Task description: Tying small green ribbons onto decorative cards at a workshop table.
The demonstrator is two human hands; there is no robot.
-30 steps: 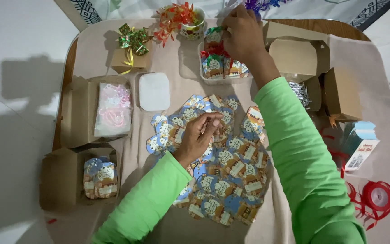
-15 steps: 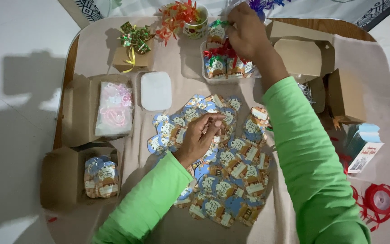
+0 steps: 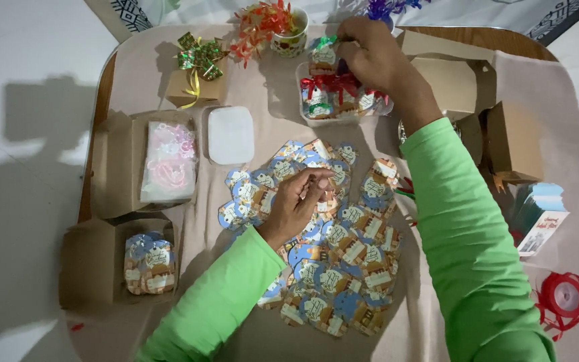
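Tags (image 3: pixel 343 255), small blue-and-tan paper ones, spread in a heap mid-table on the beige cloth (image 3: pixel 256 87). Left hand (image 3: pixel 296 204) rests on the heap's upper left, fingertips pinched on one tag. Left of it: brown box of tags (image 3: pixel 149 263), open box with pink item (image 3: pixel 167 163), white pad (image 3: pixel 230 135). Farther back, right hand (image 3: pixel 373 57) grips a small green-ribboned packet (image 3: pixel 323 57) over a clear tray (image 3: pixel 343 100) of red-ribboned packets

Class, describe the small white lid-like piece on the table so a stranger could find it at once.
Start at the cloth-covered table and go to the open brown box holding a pink-patterned packet on the left. Just right of it lies the white rounded rectangle, above the spread of blue tags. It alone is plain, flat and unprinted.
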